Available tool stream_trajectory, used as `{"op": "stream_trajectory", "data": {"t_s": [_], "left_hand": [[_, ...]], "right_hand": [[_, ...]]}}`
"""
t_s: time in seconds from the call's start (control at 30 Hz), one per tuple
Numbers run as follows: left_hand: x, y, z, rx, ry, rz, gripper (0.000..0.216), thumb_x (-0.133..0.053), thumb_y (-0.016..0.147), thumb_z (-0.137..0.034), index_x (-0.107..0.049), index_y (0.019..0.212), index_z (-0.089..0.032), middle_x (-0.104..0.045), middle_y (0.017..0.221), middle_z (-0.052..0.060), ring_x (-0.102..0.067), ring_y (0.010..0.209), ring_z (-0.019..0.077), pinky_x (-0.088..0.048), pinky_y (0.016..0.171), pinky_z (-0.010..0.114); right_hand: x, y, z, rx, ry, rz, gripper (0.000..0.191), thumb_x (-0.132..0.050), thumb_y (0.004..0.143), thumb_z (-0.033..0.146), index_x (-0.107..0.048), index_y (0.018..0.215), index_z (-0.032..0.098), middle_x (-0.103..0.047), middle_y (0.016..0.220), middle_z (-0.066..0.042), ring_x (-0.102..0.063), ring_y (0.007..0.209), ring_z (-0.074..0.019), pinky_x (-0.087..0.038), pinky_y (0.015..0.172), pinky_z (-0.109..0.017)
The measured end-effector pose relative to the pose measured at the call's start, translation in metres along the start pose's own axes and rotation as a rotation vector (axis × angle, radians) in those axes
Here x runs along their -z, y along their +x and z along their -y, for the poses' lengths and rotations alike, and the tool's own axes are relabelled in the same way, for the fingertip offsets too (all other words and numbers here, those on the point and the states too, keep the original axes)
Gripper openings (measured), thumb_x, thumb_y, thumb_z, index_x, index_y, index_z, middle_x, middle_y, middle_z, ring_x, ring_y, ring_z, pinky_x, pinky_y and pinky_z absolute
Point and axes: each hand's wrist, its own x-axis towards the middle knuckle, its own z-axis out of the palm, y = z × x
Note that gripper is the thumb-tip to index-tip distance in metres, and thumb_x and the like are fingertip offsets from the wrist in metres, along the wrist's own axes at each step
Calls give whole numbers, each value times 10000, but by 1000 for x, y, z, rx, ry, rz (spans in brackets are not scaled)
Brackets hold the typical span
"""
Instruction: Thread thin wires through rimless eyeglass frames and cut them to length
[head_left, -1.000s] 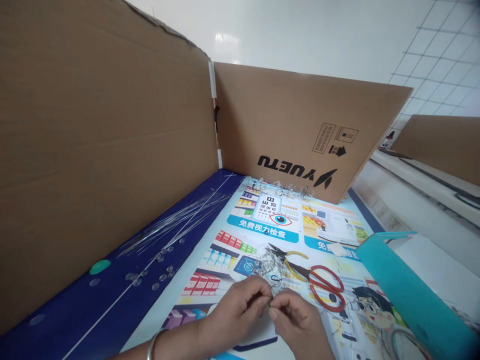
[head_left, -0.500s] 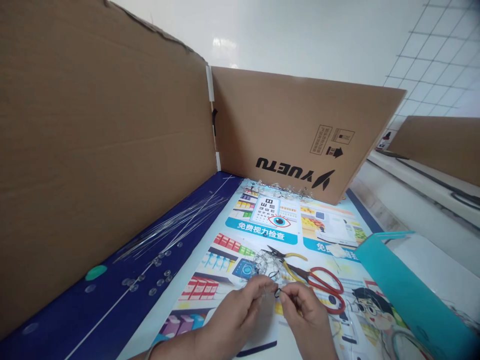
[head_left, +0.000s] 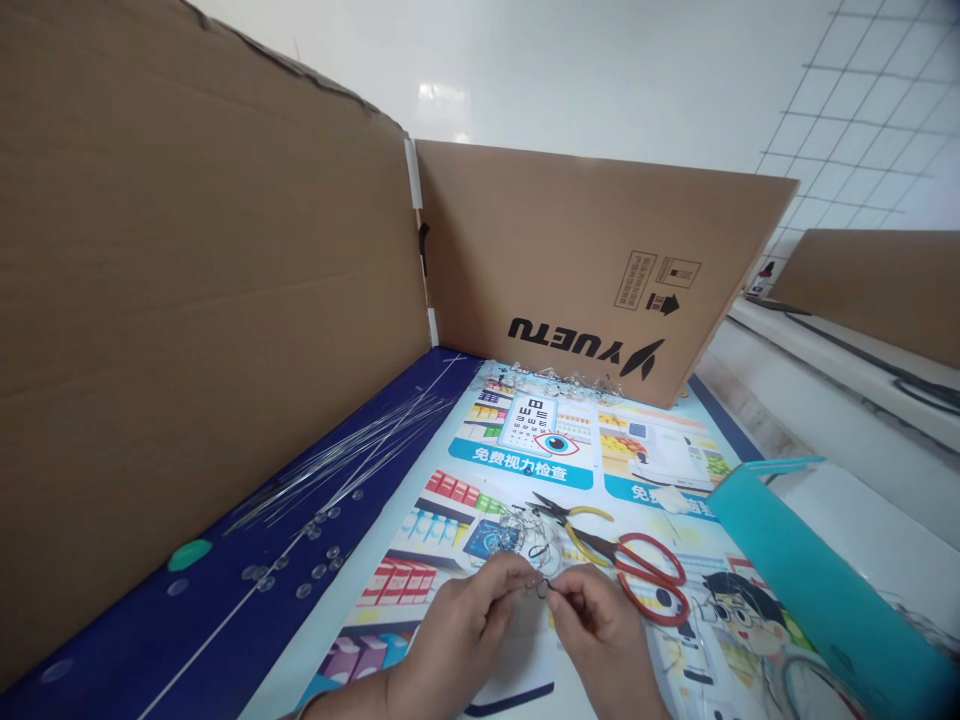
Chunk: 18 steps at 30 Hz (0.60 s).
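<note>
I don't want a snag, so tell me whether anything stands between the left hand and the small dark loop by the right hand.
Nothing visible stands between the left hand and the small dark loop by the right hand; the wire tangle lies just beyond them. Very fine strands can't be ruled out.

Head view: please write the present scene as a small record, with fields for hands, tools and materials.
right hand: pinches small dark loop
left hand: fingertips beside the loop; grip too small to tell
tools: yellow-handled pliers, red-handled scissors, beyond the hands
materials: tangled wire near the pliers; thin straight strands and clear round pieces at left
</note>
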Motion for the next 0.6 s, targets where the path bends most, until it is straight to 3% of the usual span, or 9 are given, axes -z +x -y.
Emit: {"op": "stream_trajectory", "data": {"t_s": [0.33,0.6], "left_hand": [[1,-5,0,-53,164,45,255,-380,877,-146,-533,1049,-255,-692,902,2,-653,744,150,-499,686,239],[8,9,-8,16,-67,-40,197,-413,883,-168,-582,959,-232,-630,901,23,-577,856,160,-466,758,275]], "right_hand": [[-7,-2,1,-185,66,15,161,-532,784,317,-585,739,172,-530,648,0,-461,590,-134,-380,541,-222],[-2,-2,8,-30,93,-26,121,-526,788,268,-558,718,175,-509,680,1,-476,621,-131,-393,571,-220]]}}
